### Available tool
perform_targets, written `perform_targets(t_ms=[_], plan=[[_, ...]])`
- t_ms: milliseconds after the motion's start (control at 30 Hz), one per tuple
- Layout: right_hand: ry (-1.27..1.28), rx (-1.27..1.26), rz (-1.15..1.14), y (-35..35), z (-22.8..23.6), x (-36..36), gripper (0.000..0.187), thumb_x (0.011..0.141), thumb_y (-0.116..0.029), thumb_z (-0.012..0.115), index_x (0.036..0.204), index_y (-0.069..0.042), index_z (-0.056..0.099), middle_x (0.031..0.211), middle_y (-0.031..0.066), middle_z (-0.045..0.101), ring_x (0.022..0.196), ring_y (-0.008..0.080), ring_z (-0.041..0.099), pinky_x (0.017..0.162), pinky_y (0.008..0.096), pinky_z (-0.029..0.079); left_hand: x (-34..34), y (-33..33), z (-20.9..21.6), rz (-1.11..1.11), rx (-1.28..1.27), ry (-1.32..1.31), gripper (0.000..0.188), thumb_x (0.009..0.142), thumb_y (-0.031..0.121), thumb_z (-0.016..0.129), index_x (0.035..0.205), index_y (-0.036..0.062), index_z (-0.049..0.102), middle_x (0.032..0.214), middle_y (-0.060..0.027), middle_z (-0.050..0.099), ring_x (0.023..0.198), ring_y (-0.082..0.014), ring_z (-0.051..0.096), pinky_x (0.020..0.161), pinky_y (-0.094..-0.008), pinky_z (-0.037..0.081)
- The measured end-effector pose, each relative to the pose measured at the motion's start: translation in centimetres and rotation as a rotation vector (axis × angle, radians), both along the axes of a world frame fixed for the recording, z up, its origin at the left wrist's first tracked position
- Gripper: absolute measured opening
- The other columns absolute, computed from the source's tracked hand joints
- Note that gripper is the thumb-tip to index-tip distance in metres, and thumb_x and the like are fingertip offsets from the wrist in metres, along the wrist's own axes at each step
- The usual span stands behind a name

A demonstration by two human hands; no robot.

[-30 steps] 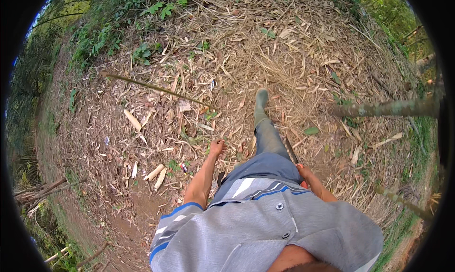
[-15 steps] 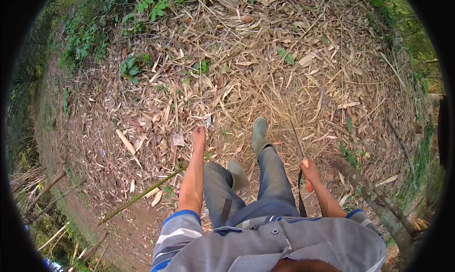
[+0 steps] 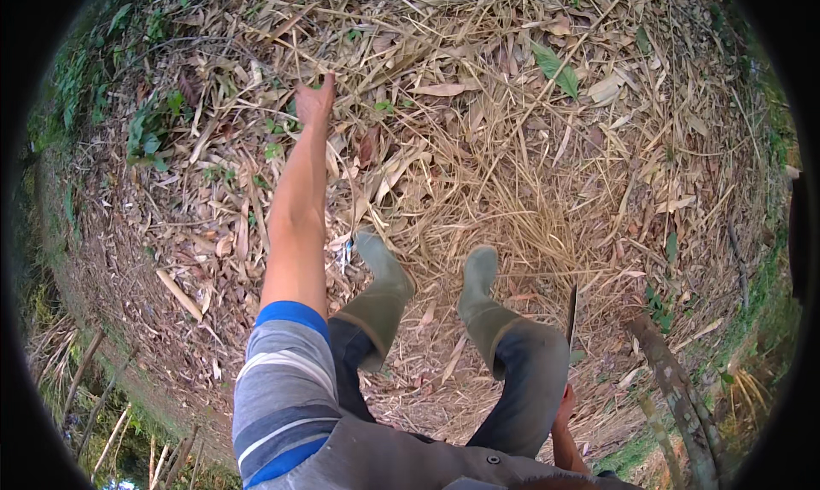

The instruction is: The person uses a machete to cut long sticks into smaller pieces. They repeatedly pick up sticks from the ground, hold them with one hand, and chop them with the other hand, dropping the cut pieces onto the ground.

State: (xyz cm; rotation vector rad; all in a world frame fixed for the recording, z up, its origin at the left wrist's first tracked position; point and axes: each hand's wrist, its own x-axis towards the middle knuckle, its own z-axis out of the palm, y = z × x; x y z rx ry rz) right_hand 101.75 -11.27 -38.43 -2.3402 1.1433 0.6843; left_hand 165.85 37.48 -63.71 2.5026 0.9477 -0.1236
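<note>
My left hand (image 3: 314,102) is stretched far forward at the end of a bare arm, just above a litter of dry bamboo leaves (image 3: 478,148). Nothing shows in its grasp, and the fingers point away and down. My right hand (image 3: 564,407) hangs low beside my right leg, closed on the handle of a long knife. The dark blade (image 3: 571,315) points forward past my knee. My two green rubber boots (image 3: 384,285) stand on the leaves and straw.
A cut bamboo pole (image 3: 675,396) lies at the lower right. Green weeds (image 3: 145,131) grow at the upper left, and a broad green leaf (image 3: 555,67) lies at the upper right. Thin stalks (image 3: 94,396) slope away at the lower left edge.
My left arm has swung from beside my hip to a full reach forward. Both boots now stand side by side. The knife blade has come up to point forward.
</note>
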Motion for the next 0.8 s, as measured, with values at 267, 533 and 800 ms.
perform_targets(t_ms=[267,533,800], plan=[[0.106,0.242,-0.516,-1.5,-3.3,-13.9,0.026,0.080,-0.026,0.059,0.084,-0.001,0.054,0.074,0.0087,0.058,0.067,0.0184,0.055,0.062,0.0331,0.044,4.5,6.6,-12.1,0.083,-0.003,0.220,0.111,0.058,0.065,0.065,0.137,0.0008,0.021,0.132,-0.0251,0.037,0.121,-0.0377,0.038,0.097,-0.0459,0.034],[0.073,0.112,-0.255,1.6,1.0,-8.9,0.023,0.084,-0.024,0.057,0.077,-0.003,0.050,0.065,0.0049,0.054,0.059,0.0150,0.053,0.056,0.0314,0.044,-0.3,3.6,-5.6,0.071,-0.841,-0.238,0.039,0.084,0.016,0.054,0.118,0.0010,0.044,0.075,-0.0073,0.058,0.061,-0.0209,0.057,0.049,-0.0301,0.048],[-0.123,0.395,-0.490,1.4,12.2,6.4,0.022,0.082,-0.020,0.062,0.083,-0.005,0.045,0.051,0.0003,0.044,0.037,0.0102,0.043,0.035,0.0248,0.036,-10.6,9.3,18.5,0.051,-0.497,-0.487,0.023,0.089,0.026,0.054,0.093,0.0028,0.054,0.066,-0.0001,0.050,0.053,-0.0072,0.041,0.051,-0.0233,0.032]])
